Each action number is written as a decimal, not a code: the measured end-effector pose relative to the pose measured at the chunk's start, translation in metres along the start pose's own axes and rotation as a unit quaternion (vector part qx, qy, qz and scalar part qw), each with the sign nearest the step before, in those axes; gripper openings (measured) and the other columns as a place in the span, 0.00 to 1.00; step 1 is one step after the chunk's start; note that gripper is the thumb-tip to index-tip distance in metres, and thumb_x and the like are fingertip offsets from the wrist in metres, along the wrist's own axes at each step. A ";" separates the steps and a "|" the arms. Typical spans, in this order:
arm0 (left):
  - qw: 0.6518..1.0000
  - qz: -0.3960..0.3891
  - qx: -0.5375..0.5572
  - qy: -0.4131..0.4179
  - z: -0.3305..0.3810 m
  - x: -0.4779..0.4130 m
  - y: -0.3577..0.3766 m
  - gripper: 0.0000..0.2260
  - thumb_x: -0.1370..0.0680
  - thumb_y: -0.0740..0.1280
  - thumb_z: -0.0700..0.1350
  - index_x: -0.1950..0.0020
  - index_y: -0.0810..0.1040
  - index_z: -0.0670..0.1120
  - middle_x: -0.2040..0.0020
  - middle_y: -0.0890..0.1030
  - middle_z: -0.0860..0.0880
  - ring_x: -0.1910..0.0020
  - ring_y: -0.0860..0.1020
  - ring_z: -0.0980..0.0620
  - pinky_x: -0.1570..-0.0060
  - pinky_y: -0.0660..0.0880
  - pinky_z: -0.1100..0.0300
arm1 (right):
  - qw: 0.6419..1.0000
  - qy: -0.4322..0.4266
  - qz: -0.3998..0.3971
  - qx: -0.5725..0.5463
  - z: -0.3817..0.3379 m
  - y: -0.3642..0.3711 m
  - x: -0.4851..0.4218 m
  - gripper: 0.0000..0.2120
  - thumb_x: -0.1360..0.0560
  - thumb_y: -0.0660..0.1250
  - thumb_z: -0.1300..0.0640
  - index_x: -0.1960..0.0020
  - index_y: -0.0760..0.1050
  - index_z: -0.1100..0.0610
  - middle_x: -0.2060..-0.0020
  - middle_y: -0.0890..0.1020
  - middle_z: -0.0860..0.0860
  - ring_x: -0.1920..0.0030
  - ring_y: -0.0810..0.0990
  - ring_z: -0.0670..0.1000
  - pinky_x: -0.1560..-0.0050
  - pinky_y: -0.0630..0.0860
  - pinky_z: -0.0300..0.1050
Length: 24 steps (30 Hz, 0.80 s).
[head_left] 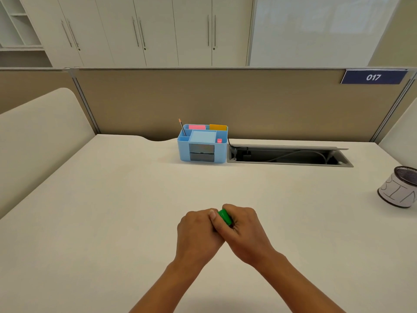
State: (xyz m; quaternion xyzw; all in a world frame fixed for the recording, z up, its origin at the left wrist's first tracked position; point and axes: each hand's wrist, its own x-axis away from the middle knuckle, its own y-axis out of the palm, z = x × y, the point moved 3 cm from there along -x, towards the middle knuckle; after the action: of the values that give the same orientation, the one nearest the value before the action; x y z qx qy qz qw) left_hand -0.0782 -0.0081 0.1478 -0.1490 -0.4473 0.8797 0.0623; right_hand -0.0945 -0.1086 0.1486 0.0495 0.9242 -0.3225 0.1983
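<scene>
Both my hands meet over the middle of the white desk [112,211]. My right hand [242,231] grips a small green object [225,217], fingers curled round it; only its rounded green end shows. My left hand [198,230] is curled against the right hand, its thumb lying along the green object's left side. What the left fingers hold underneath is hidden.
A light blue desk organiser [202,144] stands at the back edge with a pencil [182,127], pink and yellow notes and a small pink item. An open cable tray [288,154] lies to its right. A mesh cup [399,188] wrapped in paper stands far right.
</scene>
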 end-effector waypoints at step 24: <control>0.978 -0.111 0.176 0.011 -0.003 0.000 0.003 0.10 0.38 0.59 0.47 0.80 0.64 0.51 0.80 0.64 0.53 0.73 0.61 0.53 0.72 0.59 0.58 | 0.993 -0.081 -0.064 0.051 -0.007 -0.009 -0.006 0.19 0.30 0.55 0.44 0.73 0.55 0.51 0.79 0.59 0.46 0.74 0.60 0.49 0.72 0.58 0.36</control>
State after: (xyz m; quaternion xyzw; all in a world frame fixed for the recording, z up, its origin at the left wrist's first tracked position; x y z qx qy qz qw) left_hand -0.0768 -0.0075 0.1433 -0.0944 -0.2983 0.9306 0.1900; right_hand -0.0939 -0.1112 0.1617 -0.0267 0.8887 -0.3840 0.2490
